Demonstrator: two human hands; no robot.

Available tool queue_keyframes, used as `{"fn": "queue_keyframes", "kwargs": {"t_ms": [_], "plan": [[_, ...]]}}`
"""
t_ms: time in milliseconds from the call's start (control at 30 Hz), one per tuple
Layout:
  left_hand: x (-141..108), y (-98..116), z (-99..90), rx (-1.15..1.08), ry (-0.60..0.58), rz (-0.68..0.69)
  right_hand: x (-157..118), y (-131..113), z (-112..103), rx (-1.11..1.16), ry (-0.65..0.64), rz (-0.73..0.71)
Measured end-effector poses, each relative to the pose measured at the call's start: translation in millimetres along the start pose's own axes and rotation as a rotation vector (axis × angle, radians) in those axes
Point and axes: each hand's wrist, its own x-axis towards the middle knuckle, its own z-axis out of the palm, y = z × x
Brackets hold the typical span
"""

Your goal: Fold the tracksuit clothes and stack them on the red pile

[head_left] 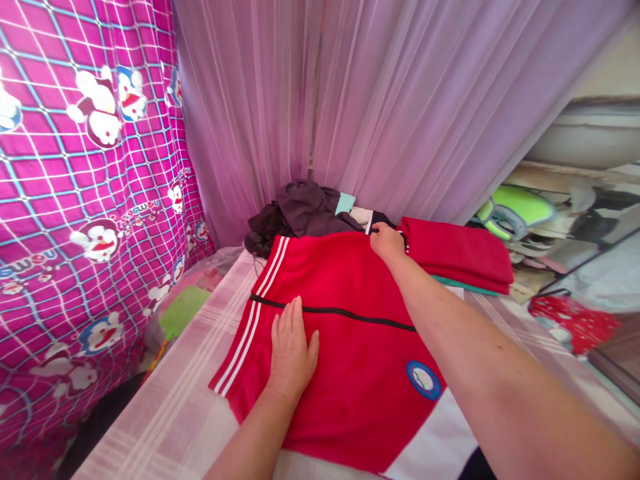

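on a checked cloth (pixel 170 393), the left hand (pixel 293 350) lies open on a red jacket (pixel 350 387); the right (pixel 387 241) apparently pinches its far edge.

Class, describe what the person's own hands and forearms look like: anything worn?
The left grip and right grip are bare hands, with no glove, ring or watch visible. The left forearm and right forearm show no sleeve.

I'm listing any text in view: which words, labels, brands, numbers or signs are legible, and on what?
None can be read with certainty.
Pink cloth: stylised lettering, too distorted to read.
Red garment: badge, too small to read.
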Motion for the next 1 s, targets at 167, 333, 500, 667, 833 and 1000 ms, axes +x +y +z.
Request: {"fn": "queue_keyframes", "kwargs": {"t_ms": [167, 333, 500, 667, 833, 1000], "plan": [[2, 4, -5.7, 0.1, -0.182, 0.008, -12, -13, 10, 0.009, 0.046, -0.101], [6, 9, -12.4, 0.107, -0.28, 0.002, -46, -59, 28, 0.031, -0.112, -0.521], [7, 11, -14.4, 0.086, -0.297, -0.007, -54, -76, 68, -0.019, -0.322, -0.734], [7, 12, -16.4, 0.073, -0.318, -0.003, -47, -68, 94, -0.029, -0.358, -0.456], [8, 11, -17.1, 0.081, -0.34, -0.005, -93, -54, 89, 0.132, -0.117, -0.606], [9, 8, -15.9, 0.094, -0.341, 0.013, -138, 20, 77, 0.149, -0.042, -0.591]]}}
